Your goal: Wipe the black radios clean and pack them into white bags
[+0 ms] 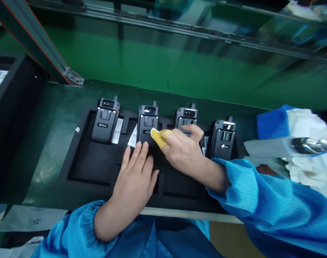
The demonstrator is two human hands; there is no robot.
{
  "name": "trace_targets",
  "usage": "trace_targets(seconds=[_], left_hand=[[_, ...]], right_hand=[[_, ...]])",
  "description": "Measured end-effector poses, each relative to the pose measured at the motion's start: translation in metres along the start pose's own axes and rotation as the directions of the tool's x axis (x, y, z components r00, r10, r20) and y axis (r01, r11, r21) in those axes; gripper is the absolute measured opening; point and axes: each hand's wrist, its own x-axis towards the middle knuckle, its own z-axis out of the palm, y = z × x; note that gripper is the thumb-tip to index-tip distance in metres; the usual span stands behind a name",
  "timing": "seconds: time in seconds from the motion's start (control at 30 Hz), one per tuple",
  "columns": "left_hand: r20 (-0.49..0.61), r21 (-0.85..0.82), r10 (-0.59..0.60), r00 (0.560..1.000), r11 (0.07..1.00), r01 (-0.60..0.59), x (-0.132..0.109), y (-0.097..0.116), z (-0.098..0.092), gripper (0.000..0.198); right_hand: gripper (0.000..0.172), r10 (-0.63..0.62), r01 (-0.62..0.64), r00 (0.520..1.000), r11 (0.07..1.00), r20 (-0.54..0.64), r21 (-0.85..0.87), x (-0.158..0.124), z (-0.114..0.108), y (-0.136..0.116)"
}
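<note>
Several black handheld radios lie back-up in a row on a black foam tray (90,172): one at the left (103,120), a second (148,120), a third (186,116) and one at the right (224,138). My left hand (135,179) lies with fingers stretched out, its fingertips at the lower edge of the second radio. My right hand (181,147), with yellow finger cots, presses a small white piece (154,132) against that radio beside its label. White barcode stickers (117,131) show beside the radios.
A blue box (272,122) with white tissues (303,123) stands at the right, near a white bottle with a metallic top (271,147). Another black foam block (13,93) is at the far left. A metal post (42,39) and green panel (152,61) rise behind.
</note>
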Motion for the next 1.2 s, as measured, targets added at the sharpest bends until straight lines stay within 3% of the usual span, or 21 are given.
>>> trace_targets(seconds=[0.13, 0.27, 0.43, 0.57, 0.73, 0.87, 1.0, 1.13, 1.2], left_hand=[[-0.016, 0.001, 0.006, 1.000, 1.000, -0.006, 0.000, 0.000, 0.000, 0.030], [-0.035, 0.010, 0.018, 0.999, 1.000, -0.018, 0.001, 0.000, 0.000, 0.029], [-0.034, 0.010, 0.012, 0.999, 1.000, -0.011, 0.000, -0.001, 0.001, 0.030], [-0.027, 0.007, 0.001, 1.000, 1.000, 0.000, 0.000, 0.000, 0.002, 0.034], [-0.024, 0.007, 0.017, 1.000, 1.000, -0.016, 0.000, -0.001, 0.001, 0.029], [-0.044, -0.024, 0.017, 0.999, 1.000, -0.018, 0.000, 0.000, 0.001, 0.026], [-0.111, -0.081, -0.011, 0.994, 0.997, 0.002, -0.003, -0.007, -0.007, 0.022], [-0.205, -0.013, -0.117, 0.972, 0.993, 0.117, -0.011, -0.034, -0.024, 0.023], [-0.218, 0.045, -0.180, 0.959, 0.980, 0.194, -0.017, -0.050, -0.029, 0.024]], right_hand=[[0.033, 0.084, -0.085, 0.996, 0.996, 0.033, 0.015, -0.009, 0.002, 0.007], [0.034, 0.175, -0.175, 0.985, 0.984, -0.011, -0.022, -0.008, -0.001, 0.012], [0.032, 0.068, -0.068, 0.995, 0.998, -0.076, -0.002, 0.016, 0.000, 0.000], [0.032, -0.011, 0.012, 0.999, 1.000, -0.033, 0.022, 0.025, 0.005, -0.009], [0.031, -0.001, 0.002, 0.999, 1.000, 0.035, -0.019, 0.005, 0.004, -0.001], [0.032, 0.074, -0.074, 0.997, 0.996, -0.016, -0.055, -0.001, 0.001, 0.013], [0.031, 0.067, -0.070, 0.994, 0.997, -0.085, -0.033, 0.026, -0.002, 0.020], [0.034, 0.048, -0.046, 0.990, 0.999, -0.136, 0.024, 0.071, 0.005, 0.019], [0.034, 0.027, -0.022, 0.994, 0.998, -0.108, 0.051, 0.092, 0.014, 0.016]])
